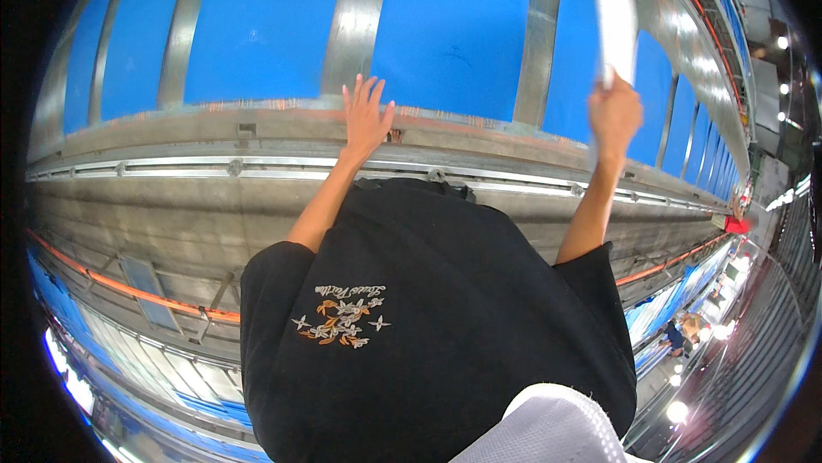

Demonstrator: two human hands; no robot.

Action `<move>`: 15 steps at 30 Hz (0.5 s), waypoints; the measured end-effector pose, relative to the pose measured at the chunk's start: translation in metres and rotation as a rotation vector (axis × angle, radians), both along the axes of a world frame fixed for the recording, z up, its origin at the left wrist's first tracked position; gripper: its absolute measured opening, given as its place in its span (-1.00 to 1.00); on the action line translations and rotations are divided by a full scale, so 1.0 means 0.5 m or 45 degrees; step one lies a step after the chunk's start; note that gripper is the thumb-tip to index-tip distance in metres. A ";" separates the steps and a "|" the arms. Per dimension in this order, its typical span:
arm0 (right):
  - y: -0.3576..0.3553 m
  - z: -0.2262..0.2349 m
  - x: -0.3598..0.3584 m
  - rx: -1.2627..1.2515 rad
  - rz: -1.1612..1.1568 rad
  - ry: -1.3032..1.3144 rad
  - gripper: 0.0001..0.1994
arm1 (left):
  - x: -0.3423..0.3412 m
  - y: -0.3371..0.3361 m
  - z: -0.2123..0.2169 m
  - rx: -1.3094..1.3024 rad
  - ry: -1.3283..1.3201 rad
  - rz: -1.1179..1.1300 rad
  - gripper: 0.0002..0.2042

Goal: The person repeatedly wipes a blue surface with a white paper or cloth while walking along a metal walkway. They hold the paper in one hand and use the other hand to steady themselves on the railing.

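Note:
My right hand [615,113] is closed round the lower end of a long white flat object [616,22], smeared by motion, that stands up away from me over the blue panels at the right. What kind of thing it is I cannot make out. My left hand [366,120] has its fingers stretched and spread, with nothing in it. It hovers at or just above the table's near edge, by the metal gap between two blue sheets; whether it touches is unclear. One sheet [261,30] lies left of it, another blue sheet [454,35] right of it.
The long metal table [355,26] carries several blue sheets in a row. A metal rail [282,168] runs along its near side. Behind me is another table line with an orange strip [145,294]. A person [676,336] is far off at the right, near a red object [735,225].

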State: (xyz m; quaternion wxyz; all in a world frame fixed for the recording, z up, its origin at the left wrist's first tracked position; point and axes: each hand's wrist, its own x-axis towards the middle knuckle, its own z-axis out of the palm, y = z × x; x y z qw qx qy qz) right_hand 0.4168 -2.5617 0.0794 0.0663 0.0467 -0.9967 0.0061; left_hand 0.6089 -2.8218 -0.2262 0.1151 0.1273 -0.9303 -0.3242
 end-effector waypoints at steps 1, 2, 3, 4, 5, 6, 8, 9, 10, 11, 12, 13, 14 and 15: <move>-0.014 -0.017 0.015 -0.110 0.155 -0.128 -0.74 | -0.014 0.002 0.006 0.033 0.091 0.007 -0.47; -0.022 -0.020 0.022 -0.261 0.219 -0.313 -0.73 | -0.029 0.005 0.010 0.006 0.097 -0.045 -0.48; -0.029 -0.018 0.027 -0.413 0.282 -0.498 -0.73 | -0.044 0.008 0.014 -0.021 0.103 -0.097 -0.49; -0.031 -0.016 0.026 -0.564 0.348 -0.681 -0.72 | -0.058 0.008 0.013 -0.047 0.111 -0.145 -0.50; -0.018 -0.017 0.014 -0.630 0.344 -0.644 -0.71 | -0.058 0.006 -0.013 0.357 0.198 -0.251 -0.49; 0.010 -0.020 -0.007 -0.696 0.343 -0.607 -0.70 | -0.059 0.003 -0.039 0.763 0.284 -0.352 -0.48; 0.045 0.005 -0.036 -0.683 0.235 -0.428 -0.69 | -0.078 0.016 -0.037 -0.245 -0.085 -0.346 -0.39; 0.082 0.000 -0.071 -0.436 0.171 -0.239 -0.67 | -0.068 0.016 -0.048 -0.262 -0.067 -0.349 -0.38; 0.088 0.014 -0.081 -0.324 0.050 -0.066 -0.67 | -0.062 0.014 -0.050 -0.275 -0.045 -0.358 -0.37; 0.089 0.030 -0.089 -0.210 -0.069 0.106 -0.67 | -0.053 0.011 -0.053 -0.273 -0.055 -0.389 -0.35; 0.082 0.035 -0.092 -0.128 -0.105 0.167 -0.68 | -0.044 0.011 -0.054 -0.273 -0.068 -0.392 -0.35; 0.074 0.031 -0.092 -0.052 -0.148 0.226 -0.69 | -0.037 0.011 -0.054 -0.279 -0.082 -0.403 -0.34; 0.065 0.016 -0.093 0.018 -0.181 0.273 -0.69 | -0.020 0.011 -0.055 -0.291 -0.109 -0.403 -0.34; 0.054 0.000 -0.089 0.128 -0.114 0.161 -0.65 | -0.003 0.012 -0.055 -0.308 -0.142 -0.399 -0.34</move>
